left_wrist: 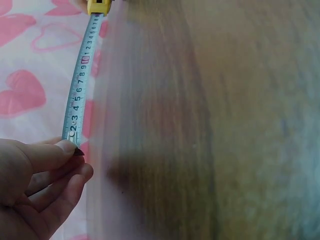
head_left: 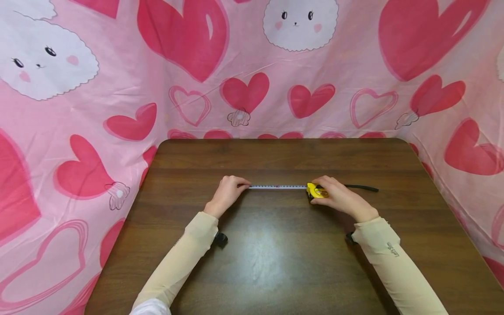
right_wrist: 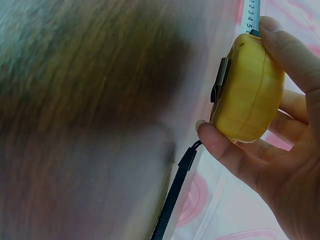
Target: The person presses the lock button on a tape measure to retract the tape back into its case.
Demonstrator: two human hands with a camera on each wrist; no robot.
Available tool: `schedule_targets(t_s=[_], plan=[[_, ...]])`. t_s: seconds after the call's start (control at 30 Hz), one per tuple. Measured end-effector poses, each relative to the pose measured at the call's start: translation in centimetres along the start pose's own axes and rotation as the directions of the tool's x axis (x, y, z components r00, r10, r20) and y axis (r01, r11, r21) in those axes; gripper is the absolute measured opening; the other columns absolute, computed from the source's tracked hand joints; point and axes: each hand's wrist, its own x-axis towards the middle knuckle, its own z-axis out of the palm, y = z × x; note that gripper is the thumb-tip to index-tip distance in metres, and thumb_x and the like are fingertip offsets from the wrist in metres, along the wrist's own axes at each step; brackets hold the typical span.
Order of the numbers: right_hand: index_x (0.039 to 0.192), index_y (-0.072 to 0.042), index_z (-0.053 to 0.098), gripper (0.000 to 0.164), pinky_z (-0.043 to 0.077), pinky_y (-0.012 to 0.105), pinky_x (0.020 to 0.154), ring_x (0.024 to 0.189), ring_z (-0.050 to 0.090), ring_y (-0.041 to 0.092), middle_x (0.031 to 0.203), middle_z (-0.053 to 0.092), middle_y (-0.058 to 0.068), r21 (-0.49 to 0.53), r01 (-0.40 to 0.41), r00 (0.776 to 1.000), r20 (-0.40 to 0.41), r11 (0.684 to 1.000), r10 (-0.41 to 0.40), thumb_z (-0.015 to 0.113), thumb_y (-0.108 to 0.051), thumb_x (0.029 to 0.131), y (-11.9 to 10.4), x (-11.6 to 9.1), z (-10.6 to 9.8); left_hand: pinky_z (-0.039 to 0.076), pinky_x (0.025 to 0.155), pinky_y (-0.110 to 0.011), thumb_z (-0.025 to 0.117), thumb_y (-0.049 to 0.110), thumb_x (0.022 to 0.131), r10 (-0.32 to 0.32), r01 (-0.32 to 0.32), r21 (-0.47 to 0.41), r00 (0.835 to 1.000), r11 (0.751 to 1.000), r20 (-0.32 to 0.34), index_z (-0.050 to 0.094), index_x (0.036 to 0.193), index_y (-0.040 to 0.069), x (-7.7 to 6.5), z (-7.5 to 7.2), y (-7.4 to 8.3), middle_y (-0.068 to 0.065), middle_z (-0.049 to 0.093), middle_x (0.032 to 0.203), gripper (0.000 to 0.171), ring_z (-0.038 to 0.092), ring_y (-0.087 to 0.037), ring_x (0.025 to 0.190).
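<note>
Pink cloth (head_left: pixel 130 78) runs round the back and sides of the table (head_left: pixel 256 245), with loads of wood between the hands and the far and side edges. Right hand (head_left: pixel 340 197) is clamped round the yellow tape measure (head_left: pixel 313 190), a bit right of the middle, while the left (head_left: pixel 227 192) pinches the end of the pulled-out blade (head_left: pixel 275 187); black strap (head_left: pixel 364 188) trails off rightward, well short of the edge.

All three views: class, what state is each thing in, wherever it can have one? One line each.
Tape blade: pulled out, stretched straight; whether locked, cannot tell
Tape measure case: held
Black strap: trailing, unheld
Left hand's grip: pinching the blade's end
Right hand's grip: holding the case
</note>
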Motion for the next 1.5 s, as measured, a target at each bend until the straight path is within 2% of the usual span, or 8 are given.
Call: schedule_targets(t_s=[0.3,0.53,0.97,1.2,1.5], plan=[[0.140,0.000,0.058,0.063,0.049,0.057,0.103,0.116,0.057,0.032,0.133,0.061,0.018,0.001,-0.005,1.000,0.007,1.000,0.005,0.080,-0.037,0.093,-0.6,0.1,-0.1,0.059,0.091,-0.041,0.074,0.011,0.097,-0.020,0.021,-0.024,1.000,0.999,0.019,0.083,0.109,0.010,0.1,0.2,0.2,-0.006,0.079,0.109,0.015,0.075,-0.022,0.101],[0.140,-0.001,0.058,0.062,0.050,0.056,0.102,0.114,0.056,0.029,0.132,0.061,0.016,0.007,0.000,1.000,0.009,1.000,0.000,0.080,-0.037,0.094,-1.0,0.3,-0.1,0.060,0.091,-0.040,0.074,0.011,0.097,0.004,-0.003,-0.036,1.000,0.999,0.019,0.083,0.109,0.009,0.3,0.3,0.6,-0.006,0.080,0.107,0.015,0.075,-0.022,0.100],[0.139,-0.001,0.058,0.063,0.050,0.055,0.102,0.114,0.056,0.030,0.131,0.062,0.016,0.006,0.006,1.000,0.014,1.000,-0.007,0.080,-0.037,0.092,-1.6,0.7,0.0,0.060,0.090,-0.039,0.073,0.010,0.098,0.011,-0.008,-0.063,0.999,0.998,0.036,0.083,0.111,0.008,0.7,1.0,1.5,-0.006,0.079,0.109,0.017,0.075,-0.022,0.101],[0.139,-0.001,0.058,0.064,0.050,0.055,0.102,0.114,0.056,0.030,0.132,0.061,0.016,0.007,-0.017,0.999,0.029,1.000,0.017,0.081,-0.038,0.092,-1.8,0.9,0.2,0.060,0.090,-0.038,0.073,0.011,0.097,0.028,-0.025,-0.074,0.999,0.997,0.035,0.083,0.111,0.009,1.0,1.5,1.8,-0.006,0.080,0.108,0.016,0.075,-0.021,0.100],[0.139,0.000,0.059,0.063,0.050,0.056,0.103,0.114,0.057,0.031,0.133,0.061,0.017,0.009,0.012,1.000,0.026,1.000,-0.012,0.080,-0.038,0.093,-1.8,0.9,0.5,0.060,0.089,-0.039,0.074,0.010,0.097,0.050,-0.048,-0.081,0.998,0.996,0.023,0.083,0.109,0.007,1.0,2.1,2.6,-0.007,0.080,0.107,0.015,0.076,-0.021,0.098]])
